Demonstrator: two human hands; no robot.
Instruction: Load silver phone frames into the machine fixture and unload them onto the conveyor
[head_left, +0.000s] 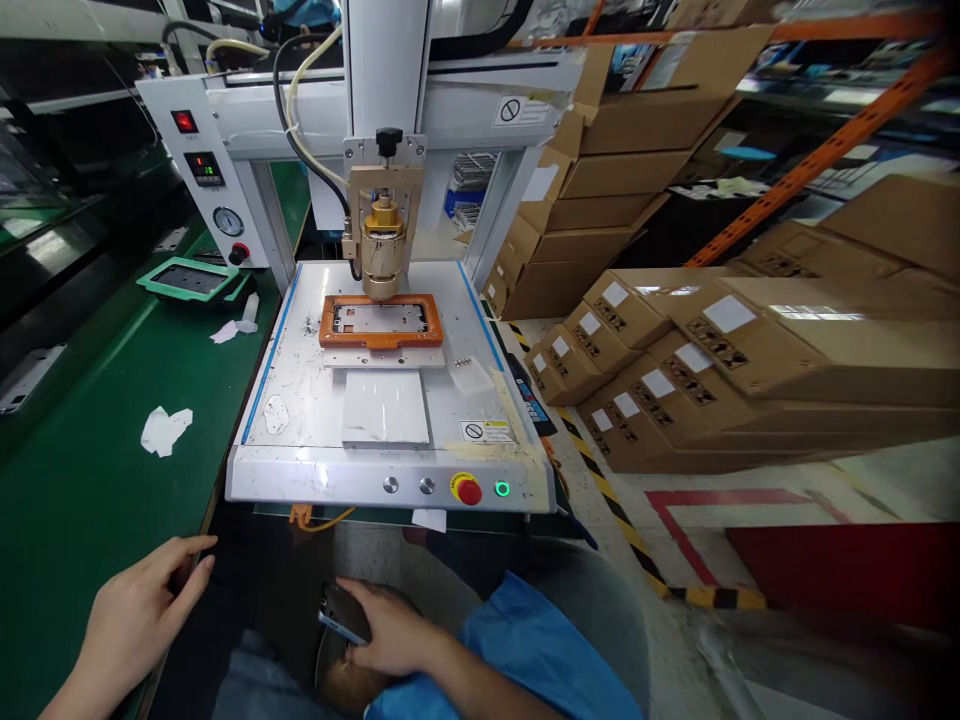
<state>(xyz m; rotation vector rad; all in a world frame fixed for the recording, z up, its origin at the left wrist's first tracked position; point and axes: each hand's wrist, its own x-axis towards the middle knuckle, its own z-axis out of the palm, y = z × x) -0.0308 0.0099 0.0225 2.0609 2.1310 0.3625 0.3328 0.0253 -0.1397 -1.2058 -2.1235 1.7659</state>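
While your R hand [394,630] grips a dark, flat, silver-edged slab [348,612] near centre, prob. to steady it, your empty L hand [142,605], fingers narrowly parted, sits near left at the flat green bench [75,480], maybe for support.

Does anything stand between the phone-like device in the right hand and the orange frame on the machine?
Yes: the front panel, then a low white plate, lie between the right hand with its phone-like device and the orange frame. A metal head hangs over the frame's back edge.
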